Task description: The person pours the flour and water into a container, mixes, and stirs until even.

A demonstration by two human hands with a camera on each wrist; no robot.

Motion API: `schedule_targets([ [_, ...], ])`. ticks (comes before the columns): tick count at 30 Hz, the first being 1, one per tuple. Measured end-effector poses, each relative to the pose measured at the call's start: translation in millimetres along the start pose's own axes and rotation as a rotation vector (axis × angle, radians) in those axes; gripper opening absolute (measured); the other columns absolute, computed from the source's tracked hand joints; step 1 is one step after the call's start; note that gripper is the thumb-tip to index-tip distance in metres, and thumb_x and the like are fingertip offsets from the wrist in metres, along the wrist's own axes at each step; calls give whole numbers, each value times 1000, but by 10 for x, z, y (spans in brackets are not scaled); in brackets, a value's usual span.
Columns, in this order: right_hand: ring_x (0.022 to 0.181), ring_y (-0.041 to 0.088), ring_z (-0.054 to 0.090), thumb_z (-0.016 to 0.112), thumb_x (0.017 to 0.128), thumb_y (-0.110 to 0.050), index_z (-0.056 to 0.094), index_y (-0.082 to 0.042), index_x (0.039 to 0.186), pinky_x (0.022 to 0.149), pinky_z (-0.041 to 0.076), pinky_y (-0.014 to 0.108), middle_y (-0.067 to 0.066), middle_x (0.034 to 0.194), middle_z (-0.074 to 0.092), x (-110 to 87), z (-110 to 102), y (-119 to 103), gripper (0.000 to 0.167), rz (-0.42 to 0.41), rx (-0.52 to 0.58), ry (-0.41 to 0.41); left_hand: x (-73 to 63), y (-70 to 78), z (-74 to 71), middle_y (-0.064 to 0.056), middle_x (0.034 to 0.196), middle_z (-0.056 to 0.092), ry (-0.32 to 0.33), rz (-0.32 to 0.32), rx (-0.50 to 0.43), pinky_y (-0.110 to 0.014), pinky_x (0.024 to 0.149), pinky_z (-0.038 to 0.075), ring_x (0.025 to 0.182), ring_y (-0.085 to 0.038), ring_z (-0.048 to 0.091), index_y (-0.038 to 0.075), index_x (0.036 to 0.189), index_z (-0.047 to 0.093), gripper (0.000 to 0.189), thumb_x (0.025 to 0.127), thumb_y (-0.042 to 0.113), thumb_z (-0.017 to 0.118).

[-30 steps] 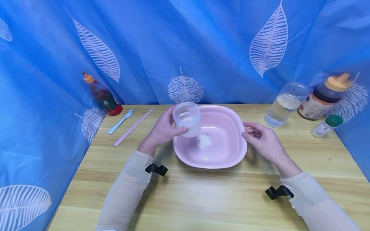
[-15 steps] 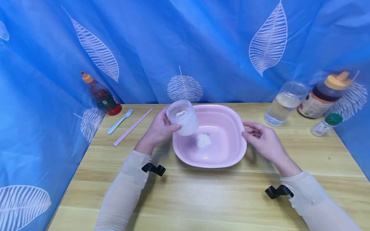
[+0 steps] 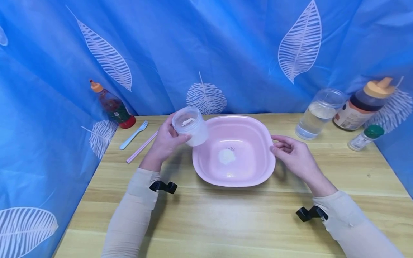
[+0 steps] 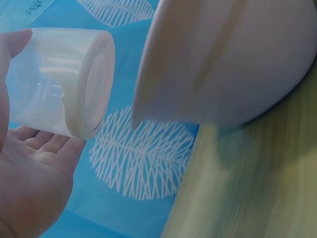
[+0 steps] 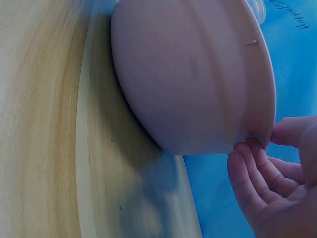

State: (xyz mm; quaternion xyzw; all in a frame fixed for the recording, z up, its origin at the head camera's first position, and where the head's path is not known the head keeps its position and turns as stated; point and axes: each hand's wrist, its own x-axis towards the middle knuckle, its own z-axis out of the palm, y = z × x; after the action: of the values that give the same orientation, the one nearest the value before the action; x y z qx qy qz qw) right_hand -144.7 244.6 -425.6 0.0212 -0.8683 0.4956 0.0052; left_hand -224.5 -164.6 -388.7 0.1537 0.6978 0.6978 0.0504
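Note:
In the head view my left hand (image 3: 164,141) grips a clear plastic jar (image 3: 196,133), tilted and held up at the left rim of a pink basin (image 3: 253,157). Some white matter shows inside the jar, and in the left wrist view a white layer clings near the jar's base (image 4: 99,84). A small heap of white powder (image 3: 227,157) lies on the basin's floor. My right hand (image 3: 295,157) pinches the basin's right rim; the right wrist view shows the thumb on one side and curled fingers (image 5: 247,171) under the rim.
Back left stand a red sauce bottle (image 3: 116,111), a light blue fork (image 3: 133,135) and pink chopsticks (image 3: 138,150), partly hidden by my left hand. Back right are a glass of water (image 3: 314,120), a dark sauce bottle (image 3: 355,111) and a green-capped shaker (image 3: 361,139). A blue curtain borders the table.
My left hand has carried the jar leftward, from over the basin to its left rim, and now covers the chopsticks' far end. The right hand stays at the rim; the powder heap looks the same.

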Motion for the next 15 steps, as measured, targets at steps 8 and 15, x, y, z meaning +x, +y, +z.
schedule_targets([
  [8, 93, -7, 69, 70, 106, -23, 61, 1, 149, 84, 55, 7, 18, 113, 75, 10, 8, -2, 50, -5, 11, -9, -34, 8, -242, -12, 162, 50, 80, -27, 119, -47, 136, 23, 154, -23, 44, 10, 162, 39, 80, 92, -1, 77],
  [15, 92, -7, 69, 69, 106, -22, 60, 2, 149, 83, 55, 7, 21, 114, 74, 7, 8, -7, 50, -10, 18, -11, -54, -48, -438, -12, 164, 48, 158, -48, 156, -47, 137, 21, 157, -24, 40, 10, 163, 37, 82, 93, 2, 78],
])
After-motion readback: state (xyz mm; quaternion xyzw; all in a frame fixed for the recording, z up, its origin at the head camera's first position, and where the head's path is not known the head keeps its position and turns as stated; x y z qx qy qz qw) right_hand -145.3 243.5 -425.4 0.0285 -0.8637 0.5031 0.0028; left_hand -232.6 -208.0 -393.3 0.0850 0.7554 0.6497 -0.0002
